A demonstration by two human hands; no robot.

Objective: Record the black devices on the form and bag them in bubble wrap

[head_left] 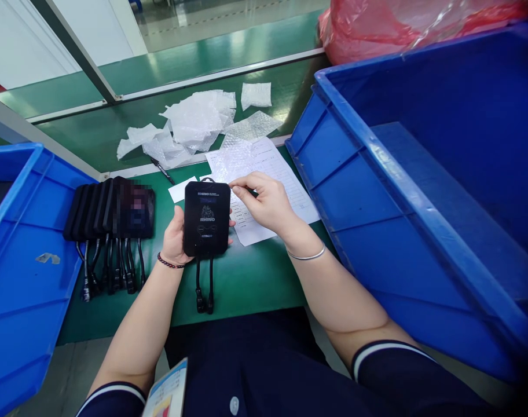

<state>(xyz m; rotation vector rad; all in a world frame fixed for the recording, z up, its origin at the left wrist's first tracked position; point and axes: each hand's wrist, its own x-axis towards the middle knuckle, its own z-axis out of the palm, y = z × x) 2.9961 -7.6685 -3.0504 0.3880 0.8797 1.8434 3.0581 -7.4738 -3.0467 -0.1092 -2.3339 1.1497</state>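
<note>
My left hand (173, 238) is wrapped from behind around a black control box (206, 219) marked RHINO. Its front faces up at me, and two short black cables with plugs (205, 302) hang from its lower edge. A small hanging loop sticks out at the top. My right hand (264, 200) pinches thumb and forefinger together at the box's upper right corner; whatever may be between the fingertips is too small to make out. On the left, several similar black boxes (94, 208) stand in a row with their cables toward me.
Blue bins stand at the left (25, 260) and right (355, 174) of the green table (255, 284). Behind the box lie printed sheets (290, 188), a black pen (162, 171) and a heap of bubble-wrap bags (198, 119). A red plastic bag (377, 29) is at the back right.
</note>
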